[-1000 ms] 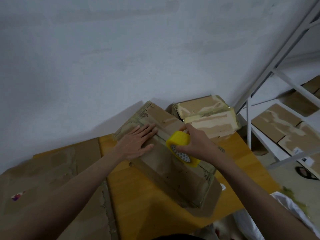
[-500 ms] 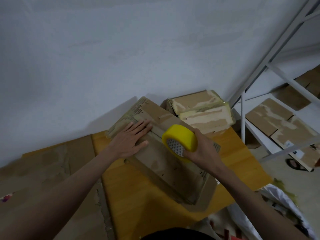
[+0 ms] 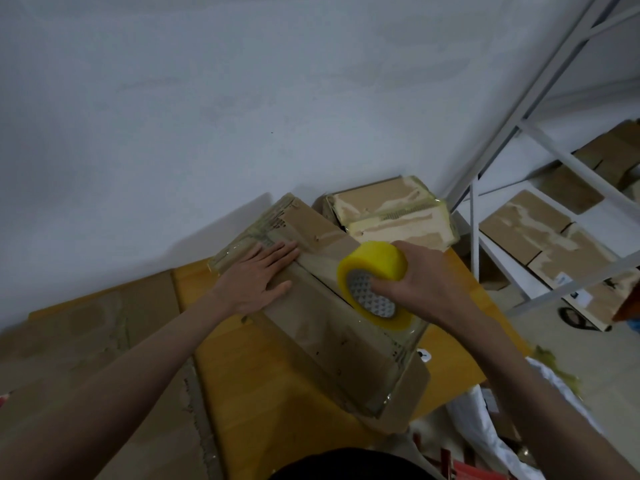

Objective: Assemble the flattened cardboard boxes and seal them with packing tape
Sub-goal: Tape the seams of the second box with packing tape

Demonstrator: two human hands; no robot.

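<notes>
A wooden table (image 3: 263, 386) stands beside a white metal rack (image 3: 512, 133).

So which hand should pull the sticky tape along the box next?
The right hand, probably. It already grips the yellow tape roll above the box seam, while the left hand lies flat, pressing the box flaps down.

Tape roll (image 3: 375, 278) (right hand (image 3: 420, 285)) drawn nearer along box (image 3: 322, 306).

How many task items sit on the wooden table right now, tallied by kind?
Assembled cardboard boxes: 2, the box being taped under the left hand and the taped box behind it.
Flattened cardboard: 1 stack at the left; sheet count not discernible.
Yellow tape rolls: 1, gripped by the right hand.
Total: 4
</notes>
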